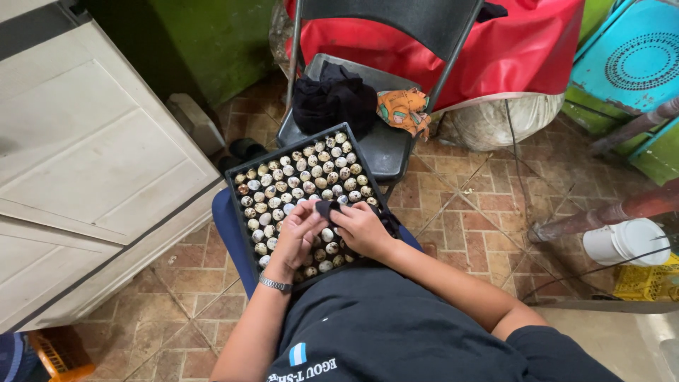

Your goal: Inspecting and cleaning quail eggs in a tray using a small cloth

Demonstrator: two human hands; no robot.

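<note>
— Both hands, status?
— Left hand (297,230) and right hand (357,226) meet over the black tray (244,230) on the lap, pinching a dark cloth (327,207) at 12 o'clock of the fingers.
— Advice?
— Wipe lightly; the speckled eggs (304,180) look fragile.

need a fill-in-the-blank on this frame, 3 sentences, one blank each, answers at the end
1. The black tray on the person's lap is filled with small speckled ____.
2. The right hand pinches a small ____ cloth over the tray.
3. A metal bracelet sits on the ____ wrist, below the left hand.

Missing words: eggs; black; left
</note>
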